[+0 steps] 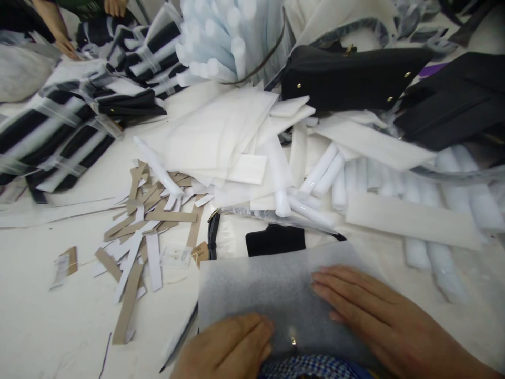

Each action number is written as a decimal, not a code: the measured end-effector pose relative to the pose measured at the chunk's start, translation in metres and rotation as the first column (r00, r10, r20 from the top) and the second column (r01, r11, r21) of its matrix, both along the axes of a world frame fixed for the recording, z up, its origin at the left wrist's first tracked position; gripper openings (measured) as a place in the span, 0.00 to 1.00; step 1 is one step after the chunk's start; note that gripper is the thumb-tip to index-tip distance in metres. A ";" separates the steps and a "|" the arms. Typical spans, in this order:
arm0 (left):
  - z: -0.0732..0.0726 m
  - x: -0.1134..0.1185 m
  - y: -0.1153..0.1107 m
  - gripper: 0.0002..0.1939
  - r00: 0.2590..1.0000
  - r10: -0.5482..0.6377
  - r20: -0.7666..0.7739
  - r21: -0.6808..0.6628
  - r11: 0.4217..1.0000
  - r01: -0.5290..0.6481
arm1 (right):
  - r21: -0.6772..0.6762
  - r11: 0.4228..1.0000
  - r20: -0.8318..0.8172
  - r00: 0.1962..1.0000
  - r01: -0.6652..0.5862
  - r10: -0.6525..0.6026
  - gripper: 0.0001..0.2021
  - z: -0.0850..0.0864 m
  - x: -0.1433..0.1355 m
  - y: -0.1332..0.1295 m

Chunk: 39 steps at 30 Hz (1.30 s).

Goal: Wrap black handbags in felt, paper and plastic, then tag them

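Observation:
A thin white translucent sheet [252, 289] lies over something dark, probably a black bag, close in front of me. Black material [276, 239] and a black strap [213, 234] show past the sheet's far edge. Flat on the sheet's right side rests my right hand [366, 310], its fingers stretched out and together. My left hand [232, 342] is on the near left part with bent fingers pressed together; whether it pinches anything is hidden. A small gold metal piece [293, 337] shows between the hands. Below it is blue checked cloth [311, 366].
Strips of brown and white card [145, 221] lie at left. White sheets [221, 131] and plastic-wrapped white rolls [418, 210] are piled ahead. Farther off are upright white rolls [236, 37], a black bag [347, 79] and wrapped black bags [59, 131]. Another person's hand [66, 46] is at far left.

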<state>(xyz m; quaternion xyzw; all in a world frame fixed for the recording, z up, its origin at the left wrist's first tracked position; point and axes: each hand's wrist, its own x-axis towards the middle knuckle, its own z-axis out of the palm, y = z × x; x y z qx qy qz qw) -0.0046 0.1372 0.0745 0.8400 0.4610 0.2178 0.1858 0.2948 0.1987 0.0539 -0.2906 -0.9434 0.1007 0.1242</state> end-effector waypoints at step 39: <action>-0.046 0.034 0.021 0.20 0.969 0.067 -0.239 0.221 0.975 -0.013 | -0.161 0.982 0.168 0.983 0.100 -0.073 0.17 -0.039 -0.037 0.028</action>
